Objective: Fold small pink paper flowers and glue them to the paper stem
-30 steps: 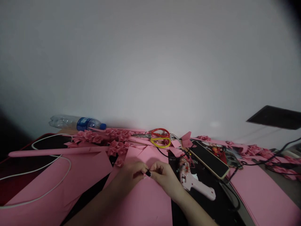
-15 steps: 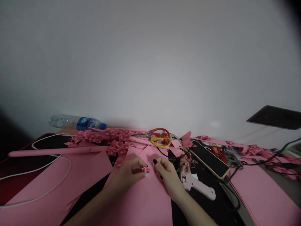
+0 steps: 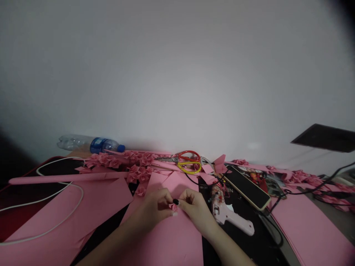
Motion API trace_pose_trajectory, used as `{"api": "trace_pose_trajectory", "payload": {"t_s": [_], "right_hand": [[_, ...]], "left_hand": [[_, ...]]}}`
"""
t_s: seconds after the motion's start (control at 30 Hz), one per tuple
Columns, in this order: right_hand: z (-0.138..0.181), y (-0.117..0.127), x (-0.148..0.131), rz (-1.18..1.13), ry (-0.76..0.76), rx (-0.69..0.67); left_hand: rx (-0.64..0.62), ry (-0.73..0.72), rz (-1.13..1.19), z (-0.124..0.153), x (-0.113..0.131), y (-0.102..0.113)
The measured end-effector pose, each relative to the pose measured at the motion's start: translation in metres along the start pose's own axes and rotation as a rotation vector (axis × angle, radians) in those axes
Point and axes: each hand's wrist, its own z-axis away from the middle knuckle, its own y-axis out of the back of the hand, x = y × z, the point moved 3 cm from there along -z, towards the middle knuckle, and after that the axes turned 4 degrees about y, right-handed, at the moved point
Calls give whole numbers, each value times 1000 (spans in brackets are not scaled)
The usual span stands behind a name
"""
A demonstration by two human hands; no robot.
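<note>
My left hand (image 3: 155, 207) and my right hand (image 3: 194, 207) meet over a pink paper sheet (image 3: 172, 240). Both pinch a small folded pink paper piece (image 3: 174, 207) between their fingertips. The right thumb has a black nail and presses on the piece from the right. Just right of my right hand lies a pink glue gun (image 3: 229, 214) on a black mat (image 3: 249, 240).
Several folded pink paper flowers (image 3: 138, 168) lie behind the hands, with red and yellow scissors (image 3: 188, 162) beyond. A phone (image 3: 246, 187) lies to the right, a water bottle (image 3: 91, 144) on its side by the wall, a white cable (image 3: 50, 197) at left, black cables (image 3: 318, 184) at right.
Half a second ago my right hand had drawn away from the piece with its fingers lifted; it has come back and pinches the piece together with my left hand.
</note>
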Motion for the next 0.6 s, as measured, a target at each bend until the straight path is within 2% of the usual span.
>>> {"api": "trace_pose_trajectory", "payload": {"t_s": [0.4,0.6], "right_hand": [[-1,1,-1,-22,-21,22],[-1,0,0,-9,-42,-35]], "left_hand": [[-9,-22,-34,0,4,2],[0,-46,-74,-1,4,3]]}}
